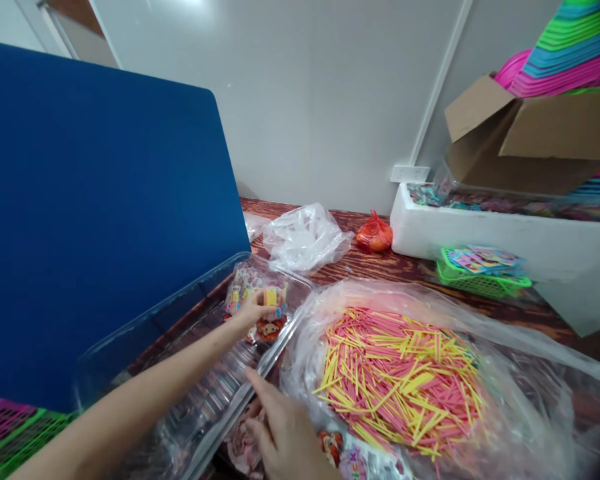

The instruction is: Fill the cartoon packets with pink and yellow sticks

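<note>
Inside a long clear plastic tray (280,353), my left hand (255,310) is closed on a small clear packet (271,297) with a yellow label. Similar packets (237,293) lie against it at the tray's far end, and a printed cartoon piece (271,328) sits just below. My right hand (287,427) holds nothing that I can see; its index finger and thumb are apart, with the index fingertip at the tray's near rim. Under and beside it lie printed wrappers (353,457), partly hidden by the hand.
Right of the tray, an open clear bag holds many pink and yellow sticks (400,373). Behind are a crumpled plastic bag (307,233), a red bag of orange fruit (375,233), a green basket (480,283) and a white foam box (490,233). A blue panel (105,220) stands left.
</note>
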The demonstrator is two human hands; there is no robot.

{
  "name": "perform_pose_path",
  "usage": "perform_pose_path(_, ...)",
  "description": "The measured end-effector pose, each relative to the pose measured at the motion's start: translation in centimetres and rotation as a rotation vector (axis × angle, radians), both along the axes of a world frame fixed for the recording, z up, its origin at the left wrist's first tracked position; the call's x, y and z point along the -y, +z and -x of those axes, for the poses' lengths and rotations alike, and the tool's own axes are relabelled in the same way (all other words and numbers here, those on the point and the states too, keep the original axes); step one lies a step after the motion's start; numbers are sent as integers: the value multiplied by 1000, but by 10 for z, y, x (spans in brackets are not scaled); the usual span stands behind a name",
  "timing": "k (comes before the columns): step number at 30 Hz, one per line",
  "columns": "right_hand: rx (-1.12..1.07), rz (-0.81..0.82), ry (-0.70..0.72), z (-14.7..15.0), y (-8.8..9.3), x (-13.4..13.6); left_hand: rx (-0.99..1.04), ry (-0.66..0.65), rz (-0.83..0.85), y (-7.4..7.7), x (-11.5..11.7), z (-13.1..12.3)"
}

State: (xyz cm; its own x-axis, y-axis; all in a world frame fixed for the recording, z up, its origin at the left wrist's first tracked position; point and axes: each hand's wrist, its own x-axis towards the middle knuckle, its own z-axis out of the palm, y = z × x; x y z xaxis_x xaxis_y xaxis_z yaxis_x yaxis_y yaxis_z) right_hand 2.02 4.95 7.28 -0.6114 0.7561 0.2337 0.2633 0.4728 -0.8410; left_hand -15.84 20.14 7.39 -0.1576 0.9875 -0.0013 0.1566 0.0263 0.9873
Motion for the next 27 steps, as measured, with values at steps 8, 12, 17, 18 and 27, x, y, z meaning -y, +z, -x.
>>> perform_pose_path(8, 317, -270, -33, 33, -52, -11, -471, 62, -61, -58, -23, -13)
perform_pose_path(12, 280, -296, -90, 36, -63, -7, -651, 80, -164, -57, -17, -12)
perform_pose_path(17, 256, -357, -87, 33, -77, -7, -1156, 117, -254, -61, -6, -2)
perform_pose_path(18, 258, -370, -92, 33, -81, -7, -1199, 114, -246, -64, -2, 1)
perform_pose_path(27, 311, -396, -144, 36, -83, -4, -1225, -99, -296, -81, 34, 25)
